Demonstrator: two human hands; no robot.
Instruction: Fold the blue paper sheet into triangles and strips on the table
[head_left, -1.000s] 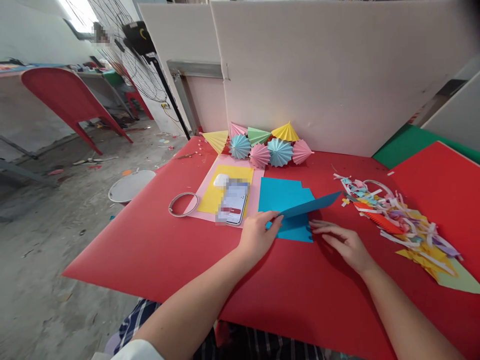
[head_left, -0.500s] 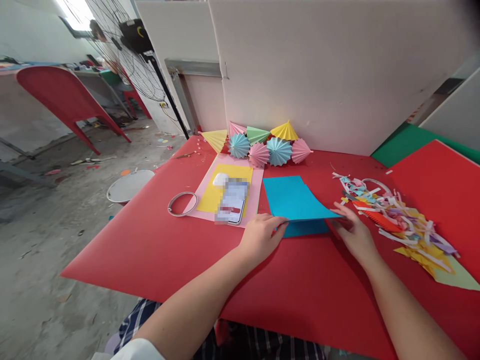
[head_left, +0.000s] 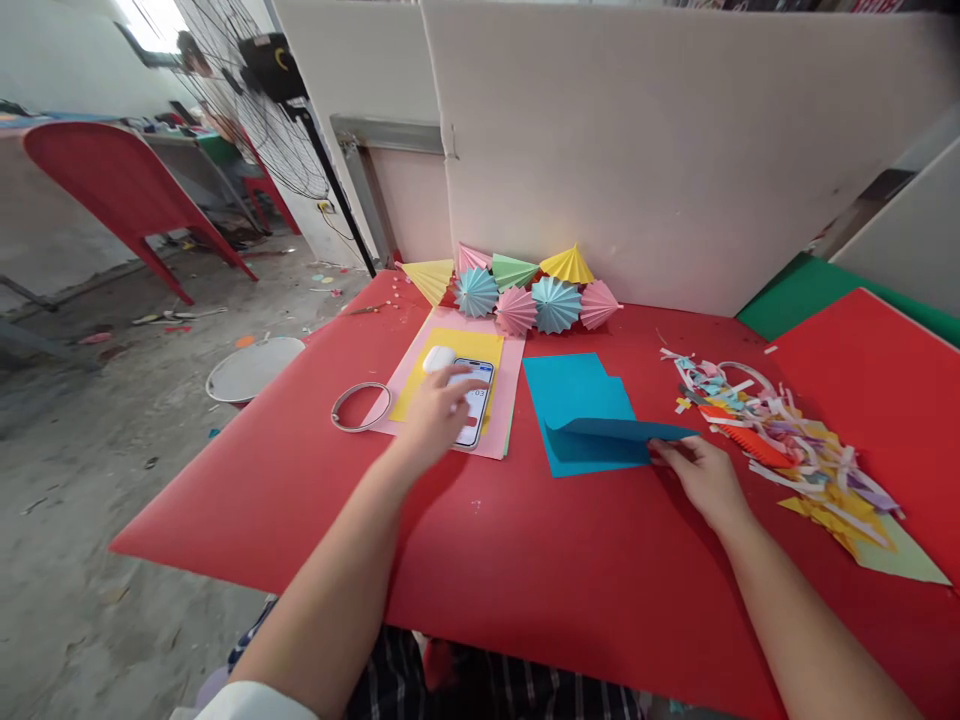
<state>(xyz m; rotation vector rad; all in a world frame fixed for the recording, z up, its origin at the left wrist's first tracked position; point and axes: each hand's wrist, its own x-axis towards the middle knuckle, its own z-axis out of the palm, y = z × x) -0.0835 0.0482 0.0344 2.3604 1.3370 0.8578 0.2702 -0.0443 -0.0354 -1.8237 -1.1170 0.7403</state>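
Observation:
My left hand (head_left: 437, 412) reaches over a phone (head_left: 475, 401) that lies on yellow and pink paper sheets (head_left: 442, 372); its fingers are stretched toward the screen and hold nothing. A white oval object (head_left: 439, 358) sits just beyond the hand. My right hand (head_left: 694, 468) pinches the right edge of a blue paper sheet (head_left: 581, 405), whose near part is curled up and over in a loose fold. The sheet rests on the red table (head_left: 525, 560).
Several folded paper fans (head_left: 525, 285) lean against a white board (head_left: 675, 150) at the back. A heap of paper scraps (head_left: 787, 440) lies at the right, a metal ring (head_left: 361, 406) at the left. A floor fan (head_left: 247, 90) and a round tray (head_left: 251, 368) stand beyond the table's left edge.
My left hand has let go of the blue sheet and moved left onto the phone. My right hand now holds the sheet's folded edge alone.

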